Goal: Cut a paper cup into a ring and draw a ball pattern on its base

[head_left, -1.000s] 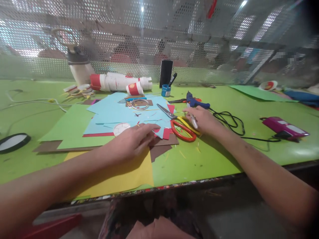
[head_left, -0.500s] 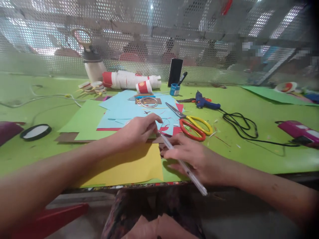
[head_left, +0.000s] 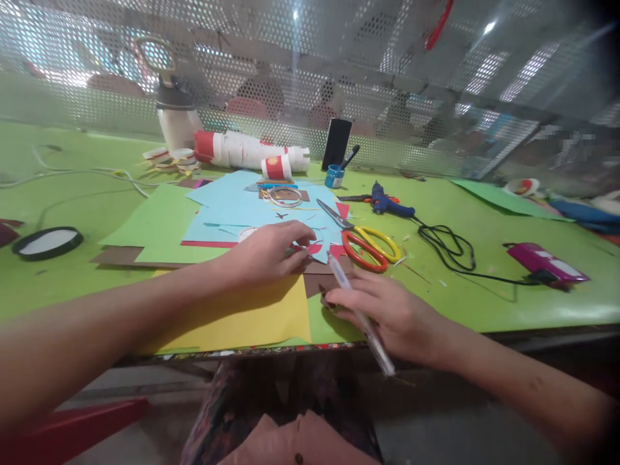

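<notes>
1. Left hand (head_left: 268, 255) is laid on the paper pile (head_left: 242, 216), fingers (head_left: 301, 231) pressed together and pinching a small red scrap (head_left: 314, 248) at the pile's near edge; held there as in the two earlier frames.
2. Right hand (head_left: 387, 313) is now at 5 o'clock from the left hand, near the counter (head_left: 484, 284) edge. One second ago it was out by the scissors (head_left: 363, 242), picking up the pen (head_left: 361, 316).
3. The pen is gripped between closed fingers, tip aimed at 11 o'clock toward the scrap, just short of the left fingertips.
4. Since half a second ago the pen tip has been pulled back slightly from the left fingers.
5. Judged: pen fetched and brought in, scrap steadied, marking not yet begun.
6. Scissors lie free at 1 o'clock from the right hand; glue gun (head_left: 387, 203) is beyond them, yellow sheet (head_left: 247, 316) under the left wrist.
</notes>
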The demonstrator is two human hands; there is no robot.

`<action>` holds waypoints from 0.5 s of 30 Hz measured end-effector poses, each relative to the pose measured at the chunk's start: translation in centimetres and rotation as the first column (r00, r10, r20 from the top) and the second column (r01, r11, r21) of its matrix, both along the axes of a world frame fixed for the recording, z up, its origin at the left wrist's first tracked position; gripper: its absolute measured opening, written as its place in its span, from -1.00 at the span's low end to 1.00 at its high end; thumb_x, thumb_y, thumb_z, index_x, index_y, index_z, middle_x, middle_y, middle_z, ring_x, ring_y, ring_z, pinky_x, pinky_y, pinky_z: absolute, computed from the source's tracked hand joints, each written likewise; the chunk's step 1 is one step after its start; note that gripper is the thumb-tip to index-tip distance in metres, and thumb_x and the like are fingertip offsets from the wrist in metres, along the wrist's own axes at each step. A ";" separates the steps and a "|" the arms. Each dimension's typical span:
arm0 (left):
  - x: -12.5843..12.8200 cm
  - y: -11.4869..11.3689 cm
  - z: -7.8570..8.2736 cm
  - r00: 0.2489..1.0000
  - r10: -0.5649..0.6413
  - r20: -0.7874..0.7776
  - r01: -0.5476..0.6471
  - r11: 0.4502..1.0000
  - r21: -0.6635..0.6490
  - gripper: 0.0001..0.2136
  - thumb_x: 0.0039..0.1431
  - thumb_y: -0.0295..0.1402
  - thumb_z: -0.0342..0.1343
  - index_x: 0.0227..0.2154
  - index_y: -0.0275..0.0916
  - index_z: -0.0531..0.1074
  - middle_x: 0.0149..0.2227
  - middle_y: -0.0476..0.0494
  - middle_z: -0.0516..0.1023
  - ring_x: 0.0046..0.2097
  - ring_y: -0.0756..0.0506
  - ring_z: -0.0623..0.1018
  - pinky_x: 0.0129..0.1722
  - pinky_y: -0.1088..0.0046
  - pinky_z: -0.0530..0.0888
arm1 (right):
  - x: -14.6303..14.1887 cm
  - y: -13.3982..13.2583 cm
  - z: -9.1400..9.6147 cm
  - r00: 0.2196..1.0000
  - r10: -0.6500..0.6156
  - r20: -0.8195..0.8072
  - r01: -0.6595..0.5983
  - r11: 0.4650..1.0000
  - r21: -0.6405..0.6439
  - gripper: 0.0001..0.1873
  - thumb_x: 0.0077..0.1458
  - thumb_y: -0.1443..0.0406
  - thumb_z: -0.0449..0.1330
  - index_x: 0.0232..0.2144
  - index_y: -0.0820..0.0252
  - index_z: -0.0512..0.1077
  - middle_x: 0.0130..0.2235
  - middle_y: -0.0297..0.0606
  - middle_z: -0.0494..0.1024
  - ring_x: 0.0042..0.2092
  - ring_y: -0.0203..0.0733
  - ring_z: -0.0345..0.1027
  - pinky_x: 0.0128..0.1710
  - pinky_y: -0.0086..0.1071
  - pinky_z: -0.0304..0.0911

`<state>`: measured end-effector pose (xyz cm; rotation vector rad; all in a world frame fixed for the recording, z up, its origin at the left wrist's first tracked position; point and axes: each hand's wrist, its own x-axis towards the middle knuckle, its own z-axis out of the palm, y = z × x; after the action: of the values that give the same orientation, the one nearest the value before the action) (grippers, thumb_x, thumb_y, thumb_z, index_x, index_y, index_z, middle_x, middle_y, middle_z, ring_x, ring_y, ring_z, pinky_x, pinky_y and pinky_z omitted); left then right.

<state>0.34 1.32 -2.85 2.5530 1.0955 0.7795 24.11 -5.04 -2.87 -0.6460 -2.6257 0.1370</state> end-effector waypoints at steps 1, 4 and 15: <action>0.0 0.0 0.0 1.000 0.000 0.009 0.000 1.000 0.011 -0.81 0.21 -0.32 0.02 -0.16 -0.23 0.42 -0.15 -0.15 0.56 -0.20 -0.10 0.56 -0.22 0.38 0.46 | -0.3 0.1 0.4 0.998 0.012 0.066 -0.014 0.999 0.030 -0.78 0.23 0.45 0.03 -0.13 0.27 0.41 -0.20 -0.02 0.55 -0.10 -0.04 0.38 -0.16 -0.18 0.36; -0.3 0.3 0.0 0.997 0.013 0.071 -0.015 0.999 0.030 -0.79 0.19 -0.40 -0.01 -0.12 -0.25 0.39 -0.13 -0.17 0.56 -0.18 -0.10 0.57 -0.22 0.39 0.48 | -1.3 0.2 1.1 0.977 0.035 0.209 -0.064 0.989 0.131 -0.72 0.23 0.49 -0.05 -0.16 0.37 0.45 -0.22 0.05 0.53 -0.10 0.01 0.35 -0.14 -0.14 0.34; -0.6 1.2 0.0 0.983 0.037 0.178 -0.052 0.995 0.081 -0.76 0.18 -0.50 -0.06 -0.14 -0.28 0.42 -0.16 -0.18 0.57 -0.16 -0.11 0.56 -0.20 0.35 0.48 | -1.9 -0.5 -0.1 0.973 -0.022 0.228 -0.054 0.945 0.321 -0.70 0.19 0.54 -0.07 -0.23 0.43 0.47 -0.42 -0.07 0.47 -0.31 -0.07 0.28 -0.20 -0.13 0.34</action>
<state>-0.31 2.55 -2.81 2.4779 1.0873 1.0627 22.22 -5.51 -3.01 -0.5511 -2.7811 -0.3839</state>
